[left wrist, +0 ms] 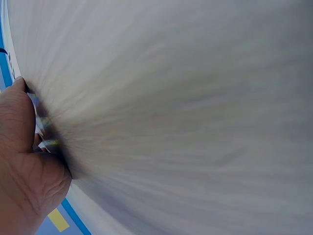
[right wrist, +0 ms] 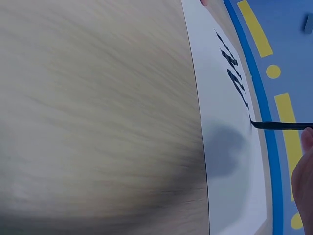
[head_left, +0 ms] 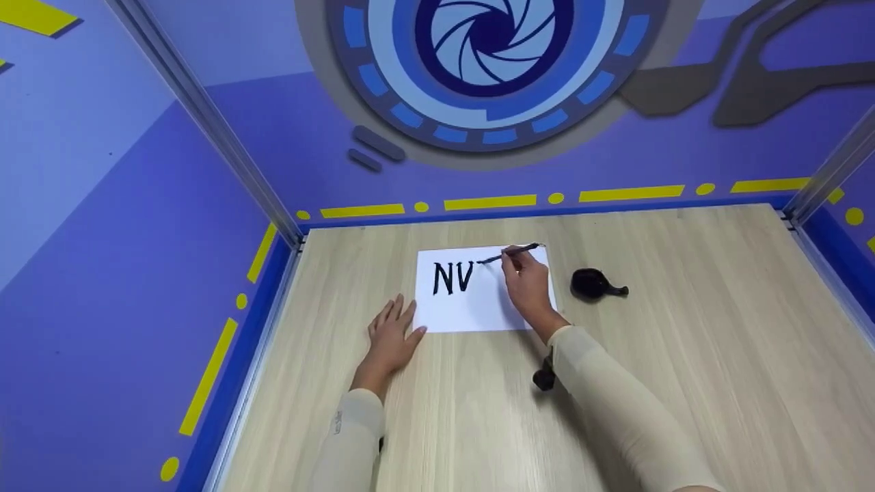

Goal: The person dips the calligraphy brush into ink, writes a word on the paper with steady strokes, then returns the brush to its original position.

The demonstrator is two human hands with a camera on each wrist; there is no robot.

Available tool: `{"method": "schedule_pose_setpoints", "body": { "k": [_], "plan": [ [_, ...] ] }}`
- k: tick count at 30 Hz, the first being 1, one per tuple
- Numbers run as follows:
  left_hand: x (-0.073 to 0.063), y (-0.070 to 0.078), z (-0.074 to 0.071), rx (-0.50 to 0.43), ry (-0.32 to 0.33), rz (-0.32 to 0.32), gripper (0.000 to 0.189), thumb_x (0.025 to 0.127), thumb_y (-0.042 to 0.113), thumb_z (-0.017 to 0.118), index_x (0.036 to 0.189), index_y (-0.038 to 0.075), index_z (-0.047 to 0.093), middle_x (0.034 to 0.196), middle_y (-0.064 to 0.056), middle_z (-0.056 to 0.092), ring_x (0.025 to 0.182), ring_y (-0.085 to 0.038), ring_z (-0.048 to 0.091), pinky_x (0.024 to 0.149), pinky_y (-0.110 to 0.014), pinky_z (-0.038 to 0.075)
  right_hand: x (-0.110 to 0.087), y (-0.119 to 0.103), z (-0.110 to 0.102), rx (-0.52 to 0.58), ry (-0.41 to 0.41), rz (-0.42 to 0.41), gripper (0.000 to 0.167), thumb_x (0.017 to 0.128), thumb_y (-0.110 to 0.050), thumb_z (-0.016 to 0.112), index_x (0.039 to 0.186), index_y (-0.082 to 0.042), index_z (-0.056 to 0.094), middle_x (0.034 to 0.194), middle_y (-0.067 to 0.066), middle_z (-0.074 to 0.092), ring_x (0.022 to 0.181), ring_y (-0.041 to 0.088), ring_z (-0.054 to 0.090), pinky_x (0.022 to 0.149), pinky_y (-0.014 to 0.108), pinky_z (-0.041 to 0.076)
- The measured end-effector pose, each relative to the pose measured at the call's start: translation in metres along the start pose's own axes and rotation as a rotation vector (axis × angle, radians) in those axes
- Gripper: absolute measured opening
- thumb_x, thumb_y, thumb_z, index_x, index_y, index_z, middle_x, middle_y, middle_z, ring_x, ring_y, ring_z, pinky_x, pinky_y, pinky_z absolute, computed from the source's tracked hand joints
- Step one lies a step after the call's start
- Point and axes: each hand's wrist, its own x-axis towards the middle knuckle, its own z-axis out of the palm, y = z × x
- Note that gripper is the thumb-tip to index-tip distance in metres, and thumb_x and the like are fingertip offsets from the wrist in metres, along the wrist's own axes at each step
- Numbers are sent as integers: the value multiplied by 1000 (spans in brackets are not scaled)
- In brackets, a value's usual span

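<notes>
A white sheet of paper [head_left: 472, 316] lies on the table with the black letters "NV" [head_left: 452, 278] and the start of a short stroke right of them. My right hand [head_left: 530, 283] pinches a dark brush [head_left: 513, 253] over the sheet's upper right. In the right wrist view the brush tip [right wrist: 254, 123] meets the paper beside the painted letters. The left hand [head_left: 394, 336] lies flat with spread fingers at the paper's left edge, its thumb near the lower left corner. Seen from the left wrist, that hand [left wrist: 24, 161] rests against the table.
Right of the paper sits a small black dish [head_left: 589, 283] with a spout-like handle pointing right. The wood-grain table [head_left: 683, 342] is bounded by blue-purple panels [head_left: 273, 137] at the back and sides. A black wrist camera [head_left: 544, 378] hangs below the right sleeve.
</notes>
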Motion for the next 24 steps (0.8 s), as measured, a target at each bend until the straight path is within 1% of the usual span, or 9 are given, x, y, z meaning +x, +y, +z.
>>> {"method": "schedule_pose_setpoints", "body": {
  "k": [5, 8, 13, 18, 24],
  "plan": [
    [0, 0, 1, 6, 0, -4, 68, 112, 49, 51, 171, 23, 29, 183, -9, 11, 170, -36, 8, 133, -66, 8, -3, -3, 0, 23, -31, 35, 18, 104, -13, 68, 112, 0, 77, 103, 17, 82, 95, 29, 77, 88, 42, 59],
    [1, 0, 1, 4, 0, -7, 68, 111, 48, 52, 170, 22, 29, 183, -9, 11, 170, -36, 8, 133, -67, 8, -4, -4, 1, 21, -45, 50, 18, 105, -14, 67, 113, -2, 77, 105, 16, 82, 97, 29, 77, 90, 44, 60],
    [0, 1, 1, -10, -1, -17, 68, 111, 48, 52, 170, 23, 29, 183, -8, 11, 170, -36, 8, 133, -66, 7, -7, -6, 3, 20, -65, 64, 21, 106, -16, 65, 116, -1, 77, 109, 16, 81, 101, 29, 77, 93, 46, 60],
    [1, -1, 2, -9, 0, -19, 68, 111, 50, 51, 170, 24, 29, 183, -7, 10, 170, -35, 7, 133, -66, 6, -8, -6, 5, 10, -58, 60, 20, 105, -15, 66, 115, -1, 77, 108, 16, 82, 99, 27, 76, 91, 43, 60],
    [1, -1, 0, -16, 3, 13, 68, 111, 48, 52, 170, 21, 31, 183, -10, 12, 169, -38, 10, 132, -67, 9, -7, -8, 5, 34, -32, 22, 19, 103, -12, 67, 111, 2, 77, 102, 20, 81, 92, 28, 76, 86, 39, 58]
  ]
}}
